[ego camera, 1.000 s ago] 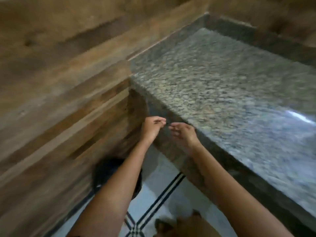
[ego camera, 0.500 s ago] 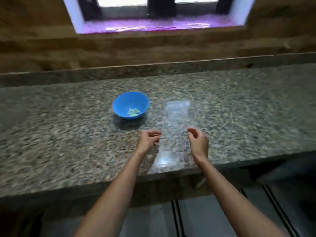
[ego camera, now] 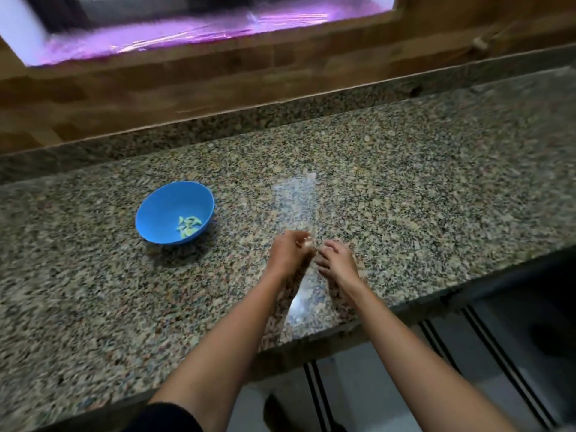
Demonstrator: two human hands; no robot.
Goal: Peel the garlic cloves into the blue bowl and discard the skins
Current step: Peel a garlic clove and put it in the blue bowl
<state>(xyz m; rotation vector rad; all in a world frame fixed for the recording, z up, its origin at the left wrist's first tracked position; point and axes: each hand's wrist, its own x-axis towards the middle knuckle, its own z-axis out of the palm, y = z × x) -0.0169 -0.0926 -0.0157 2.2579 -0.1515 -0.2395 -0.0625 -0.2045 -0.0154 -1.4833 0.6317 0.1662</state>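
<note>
A blue bowl point(ego camera: 162, 210) stands on the granite counter point(ego camera: 405, 198), left of centre, with several pale peeled garlic cloves point(ego camera: 188, 226) in its bottom. My left hand point(ego camera: 288, 252) and my right hand point(ego camera: 338, 258) hover close together just above the counter, to the right of the bowl and near the front edge. The left hand's fingers are curled toward the right hand, and blur hides whether they pinch anything. The right hand's fingers are spread and relaxed, holding nothing that I can see.
A wooden wall point(ego camera: 187, 79) with a window ledge lit purple point(ego camera: 193, 35) runs behind the counter. Tiled floor with dark stripes point(ego camera: 486, 344) shows below the counter's front edge.
The view swung from the counter's left end and floor back to the counter with the bowl. Both hands rose over the counter and have drawn closer together.
</note>
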